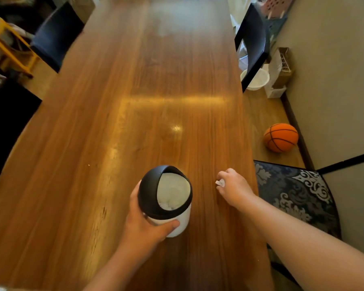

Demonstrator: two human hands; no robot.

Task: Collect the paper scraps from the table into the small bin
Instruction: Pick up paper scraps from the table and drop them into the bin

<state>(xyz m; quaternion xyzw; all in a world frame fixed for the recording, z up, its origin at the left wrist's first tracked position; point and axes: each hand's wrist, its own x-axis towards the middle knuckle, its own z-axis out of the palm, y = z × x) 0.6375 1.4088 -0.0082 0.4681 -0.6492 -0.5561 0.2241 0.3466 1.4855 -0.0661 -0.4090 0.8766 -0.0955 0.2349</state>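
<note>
A small white bin (181,224) with a black domed lid stands on the long wooden table (147,85) near its front edge. Its lid opening faces up and white paper shows inside. My left hand (143,223) wraps around the bin's left side, thumb across the white body. To the right of the bin, my right hand (233,186) is closed on a small white paper scrap (220,182) just above the tabletop.
Dark chairs stand at the table's left (57,36) and right (253,45). A patterned blue chair seat (296,194) is by my right arm. On the floor to the right lie an orange basketball (281,137) and a white basket (259,79).
</note>
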